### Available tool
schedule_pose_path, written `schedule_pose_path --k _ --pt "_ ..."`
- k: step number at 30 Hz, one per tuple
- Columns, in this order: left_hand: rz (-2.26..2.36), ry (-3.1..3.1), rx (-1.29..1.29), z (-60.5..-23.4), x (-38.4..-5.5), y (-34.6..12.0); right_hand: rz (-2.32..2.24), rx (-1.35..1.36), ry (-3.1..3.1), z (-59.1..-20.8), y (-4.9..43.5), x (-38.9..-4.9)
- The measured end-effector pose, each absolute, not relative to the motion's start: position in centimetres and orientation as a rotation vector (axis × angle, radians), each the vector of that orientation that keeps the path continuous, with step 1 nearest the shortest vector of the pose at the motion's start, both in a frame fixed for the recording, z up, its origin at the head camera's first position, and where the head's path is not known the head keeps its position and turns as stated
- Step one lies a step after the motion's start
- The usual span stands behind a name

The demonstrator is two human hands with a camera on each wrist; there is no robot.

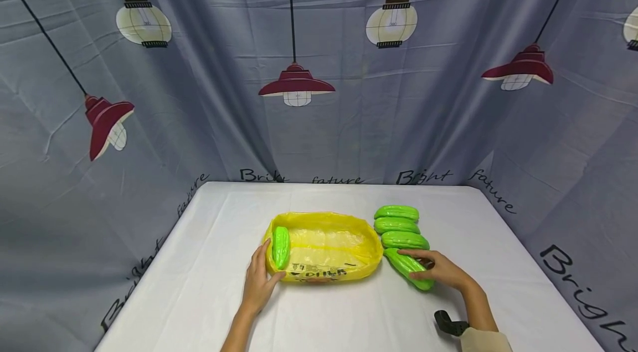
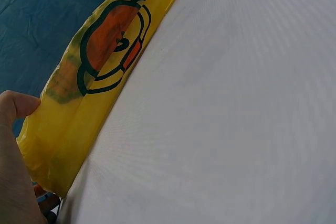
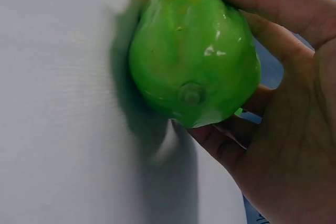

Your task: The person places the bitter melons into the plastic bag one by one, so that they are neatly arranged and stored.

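Observation:
A yellow plastic bag (image 1: 324,249), its wide mouth facing up, lies on the table with one green bitter melon (image 1: 281,248) inside at its left end. My left hand (image 1: 257,285) holds the bag's near left corner, thumb on the printed front side and fingers along the left rim. To the right of the bag, my right hand (image 1: 438,268) grips another bitter melon (image 3: 194,61) with fingers and thumb around its sides. That one lies slanted, its far tip close to the bag's right end. Its near end fills the right wrist view.
Three more bitter melons (image 1: 397,226) lie in a row beyond the held one, right of the bag. A white cloth covers the table (image 1: 199,296). A dark curtain (image 1: 339,136) with printed lamps hangs behind it. Something black (image 1: 450,324) sits at my right wrist.

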State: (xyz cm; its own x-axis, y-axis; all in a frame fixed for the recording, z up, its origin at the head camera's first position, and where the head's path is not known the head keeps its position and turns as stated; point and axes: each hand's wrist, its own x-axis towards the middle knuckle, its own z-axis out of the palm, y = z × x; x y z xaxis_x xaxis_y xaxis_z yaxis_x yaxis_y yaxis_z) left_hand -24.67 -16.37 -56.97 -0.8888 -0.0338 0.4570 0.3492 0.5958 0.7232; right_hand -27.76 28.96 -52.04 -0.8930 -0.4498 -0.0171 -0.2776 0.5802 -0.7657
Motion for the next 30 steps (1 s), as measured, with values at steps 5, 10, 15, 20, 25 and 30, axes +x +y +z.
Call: schedule_pose_path --k 5,10,15,20,25,30 --pt "-1.234 -2.409 -0.237 -57.1 -24.7 -16.4 -1.267 -0.579 2.584 -52.3 28.8 -27.5" --pt "-1.232 -2.419 -0.239 -57.2 -24.8 -16.4 -1.291 -0.507 2.610 -52.4 28.6 -27.2" --pt "-1.225 -2.412 -0.236 -57.2 -24.8 -16.4 -1.303 -0.489 2.635 -52.5 28.5 -26.8" --pt "-1.228 -2.414 -0.240 -57.3 -24.8 -16.4 -1.299 -0.446 2.654 -52.2 28.1 -26.1" --pt "-1.240 -2.424 -0.237 -57.2 -24.8 -16.4 -1.326 -0.437 2.648 -51.5 27.6 -25.3" --pt "-1.246 -2.432 -0.229 -57.2 -24.7 -16.5 -1.449 -0.568 2.606 -50.2 26.9 -24.9"
